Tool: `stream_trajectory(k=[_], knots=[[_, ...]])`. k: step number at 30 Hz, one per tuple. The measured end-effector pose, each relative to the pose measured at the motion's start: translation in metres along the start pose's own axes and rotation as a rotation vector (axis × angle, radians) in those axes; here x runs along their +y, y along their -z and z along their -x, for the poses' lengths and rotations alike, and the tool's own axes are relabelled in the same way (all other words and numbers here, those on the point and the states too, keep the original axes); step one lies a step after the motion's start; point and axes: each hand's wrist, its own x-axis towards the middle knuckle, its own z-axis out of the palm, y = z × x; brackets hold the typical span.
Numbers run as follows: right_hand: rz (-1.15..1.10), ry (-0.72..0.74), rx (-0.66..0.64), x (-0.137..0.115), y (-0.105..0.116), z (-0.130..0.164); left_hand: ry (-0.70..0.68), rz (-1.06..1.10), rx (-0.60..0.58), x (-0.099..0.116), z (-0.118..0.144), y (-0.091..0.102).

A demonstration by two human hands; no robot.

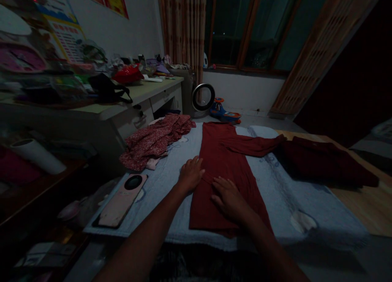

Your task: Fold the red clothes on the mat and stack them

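Observation:
A rust-red long-sleeved garment [226, 163] lies on a pale blue cloth [174, 192], partly folded lengthwise, with one sleeve stretched out to the right. At its left edge rests my left hand [191, 174], fingers laid flat on the fabric. My right hand [231, 198] lies on the middle of the lower part, palm down with fingers spread. Neither hand grips anything. Left of the garment is a crumpled red patterned piece of clothing [156, 139]. A phone [122, 202] with a round camera ring sits at the cloth's left front corner.
Folded dark red clothing [327, 161] lies at the right, partly over the wooden tabletop [364, 200]. A cluttered desk [137, 96] stands along the left wall. Behind the table are a round-framed appliance [203, 97] and a blue-and-orange ride-on toy [225, 112] on the floor.

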Motion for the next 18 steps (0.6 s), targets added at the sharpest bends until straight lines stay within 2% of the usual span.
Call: stream_trajectory(k=[4, 9, 11, 13, 15, 18], knots=[[0.053, 0.003, -0.037, 0.009, -0.010, 0.006, -0.054, -0.085, -0.097, 0.004, 0.016, -0.009], [0.110, -0.050, -0.010, 0.008, -0.014, 0.012, -0.022, -0.108, -0.148, 0.004, 0.012, -0.007], [0.115, -0.067, 0.001, 0.007, -0.013, 0.014, 0.030, -0.137, -0.136, 0.012, 0.011, -0.004], [0.120, -0.097, 0.026, 0.008, -0.013, 0.016, 0.057, -0.179, -0.070, 0.023, 0.013, -0.002], [0.128, -0.134, 0.050, 0.010, -0.013, 0.018, 0.014, -0.191, -0.005, 0.035, 0.016, -0.004], [0.140, -0.160, 0.051, 0.013, -0.014, 0.021, -0.059, -0.146, -0.030, 0.045, 0.024, -0.013]])
